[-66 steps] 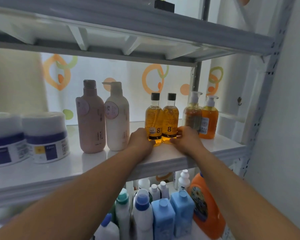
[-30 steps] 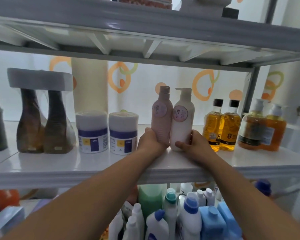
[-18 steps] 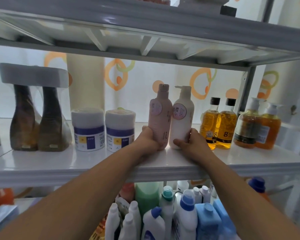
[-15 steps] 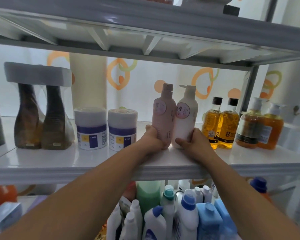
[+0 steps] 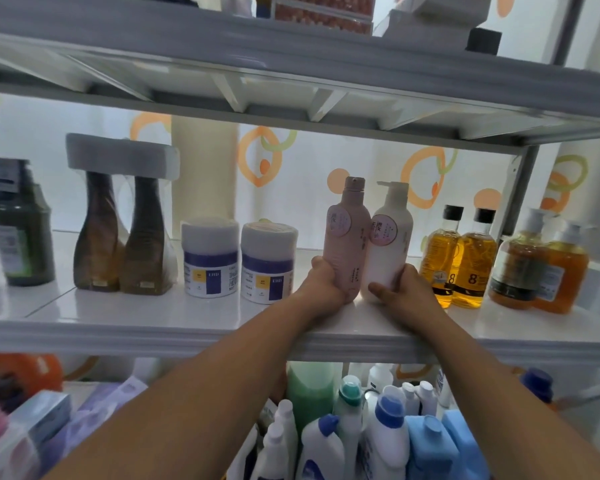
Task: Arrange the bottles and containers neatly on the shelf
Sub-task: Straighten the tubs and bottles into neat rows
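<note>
A tall pink bottle (image 5: 346, 237) and a white pump bottle (image 5: 390, 237) stand side by side, touching, on the white middle shelf (image 5: 153, 313). My left hand (image 5: 321, 284) grips the base of the pink bottle. The base of the white pump bottle is gripped by my right hand (image 5: 397, 294). Both bottles lean slightly to the right. Two white jars with blue labels (image 5: 238, 259) stand to their left. To the right stand two amber bottles with black caps (image 5: 459, 261).
Two orange pump bottles (image 5: 541, 268) stand at the shelf's right end. Two brown bottles in a wrapped pack (image 5: 125, 233) and a dark green bottle (image 5: 20, 230) stand at the left. Several white and blue detergent bottles (image 5: 378, 434) crowd the lower shelf. The upper shelf (image 5: 291, 64) hangs close overhead.
My hands left the amber bottles and took hold of the pink and white bottles. In the last second the pair has shifted a little and tilted to the right.
</note>
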